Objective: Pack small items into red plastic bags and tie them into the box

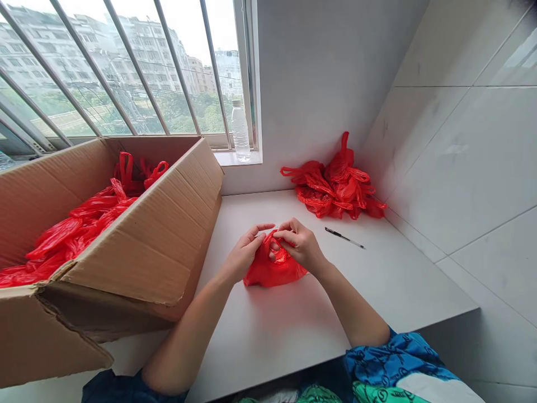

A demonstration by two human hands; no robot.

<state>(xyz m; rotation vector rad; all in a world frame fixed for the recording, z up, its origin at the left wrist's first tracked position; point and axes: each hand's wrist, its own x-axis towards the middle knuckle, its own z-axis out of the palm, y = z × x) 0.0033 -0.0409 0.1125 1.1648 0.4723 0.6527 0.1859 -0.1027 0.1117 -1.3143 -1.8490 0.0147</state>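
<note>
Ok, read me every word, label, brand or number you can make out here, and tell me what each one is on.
Nothing can be read: any marking on the plastic water bottle or the pen is too small or blurred to make out, and no lettering shows on the cardboard box or the red plastic bag.

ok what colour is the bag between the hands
The plastic carrier bag is bright red, shown best in the head view.
</note>
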